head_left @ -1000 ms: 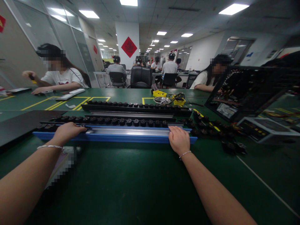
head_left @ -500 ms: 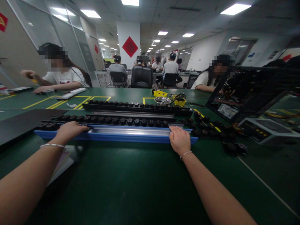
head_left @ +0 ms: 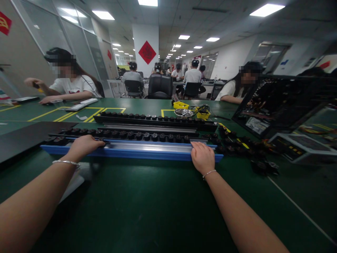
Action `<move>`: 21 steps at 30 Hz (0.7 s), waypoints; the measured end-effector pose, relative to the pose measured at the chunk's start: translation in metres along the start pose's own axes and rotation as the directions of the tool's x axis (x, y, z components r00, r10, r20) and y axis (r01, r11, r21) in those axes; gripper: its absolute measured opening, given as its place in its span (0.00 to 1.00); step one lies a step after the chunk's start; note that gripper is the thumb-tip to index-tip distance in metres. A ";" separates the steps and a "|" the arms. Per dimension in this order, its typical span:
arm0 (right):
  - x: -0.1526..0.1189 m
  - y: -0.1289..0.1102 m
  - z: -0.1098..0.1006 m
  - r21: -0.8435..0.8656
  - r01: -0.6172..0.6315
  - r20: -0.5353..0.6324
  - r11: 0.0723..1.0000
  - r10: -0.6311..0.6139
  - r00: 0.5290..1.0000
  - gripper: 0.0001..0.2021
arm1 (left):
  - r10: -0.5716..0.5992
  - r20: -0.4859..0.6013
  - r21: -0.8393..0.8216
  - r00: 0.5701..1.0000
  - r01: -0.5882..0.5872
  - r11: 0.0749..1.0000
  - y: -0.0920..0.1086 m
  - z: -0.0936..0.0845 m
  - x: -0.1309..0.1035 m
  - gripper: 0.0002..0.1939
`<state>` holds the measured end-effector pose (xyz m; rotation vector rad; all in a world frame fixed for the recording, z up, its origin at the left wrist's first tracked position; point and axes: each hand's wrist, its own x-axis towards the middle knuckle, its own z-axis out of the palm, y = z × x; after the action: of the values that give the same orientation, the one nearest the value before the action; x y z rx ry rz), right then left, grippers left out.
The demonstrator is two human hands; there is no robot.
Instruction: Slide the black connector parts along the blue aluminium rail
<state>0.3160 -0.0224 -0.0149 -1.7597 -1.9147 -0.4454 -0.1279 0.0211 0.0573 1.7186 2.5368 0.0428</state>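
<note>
A long blue channel rail [head_left: 147,155] with a shiny silver inside lies across the green table in front of me. My left hand [head_left: 86,146] reaches over its left part, thumb and fingers closed on a small black socket module [head_left: 105,143] in the channel; most of the module is hidden. My right hand [head_left: 203,156] is wrapped over the rail near its right end, fingertips on the far edge. More black modules [head_left: 56,140] sit in the rail's left end. Right behind it runs a black strip [head_left: 139,135] with a row of round black modules.
Farther back lie another black strip [head_left: 158,119] and a silver rail [head_left: 150,128]. Loose black modules [head_left: 263,166], a metal-cased box [head_left: 302,149] and an open computer case [head_left: 279,102] are at right. Beyond stand yellow bins [head_left: 181,105] and a metal dish [head_left: 183,112]. Co-workers sit across the table.
My left hand has slid a little to the right along the blue rail with the black module. My right hand keeps its place on the rail. The view has shifted slightly.
</note>
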 end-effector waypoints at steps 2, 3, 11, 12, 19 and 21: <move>0.000 0.000 0.000 -0.005 0.000 0.002 1.000 0.000 1.000 0.19 | -0.004 0.001 -0.007 1.000 0.004 1.000 -0.001 0.001 0.000 0.25; 0.000 0.000 0.001 -0.008 -0.001 0.001 1.000 0.001 1.000 0.19 | -0.005 0.000 -0.011 1.000 0.005 1.000 -0.001 0.001 0.000 0.26; 0.000 0.001 0.001 0.003 -0.001 -0.006 1.000 0.001 1.000 0.19 | -0.009 0.014 -0.026 1.000 0.009 1.000 -0.002 0.001 -0.001 0.27; 0.000 0.001 0.001 0.001 -0.001 -0.005 1.000 0.001 1.000 0.19 | -0.008 0.008 -0.028 1.000 0.008 1.000 -0.002 0.002 -0.001 0.27; 0.000 0.001 0.001 -0.016 -0.005 0.003 1.000 0.005 1.000 0.19 | 0.001 0.015 -0.028 1.000 -0.001 1.000 0.000 0.008 0.001 0.28; 0.000 0.001 0.001 -0.021 -0.003 0.006 1.000 0.003 1.000 0.19 | 0.004 0.017 -0.033 1.000 -0.004 0.999 0.001 0.008 0.002 0.28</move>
<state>0.3171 -0.0218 -0.0154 -1.7786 -1.9177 -0.4613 -0.1273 0.0227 0.0488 1.7052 2.5065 0.0692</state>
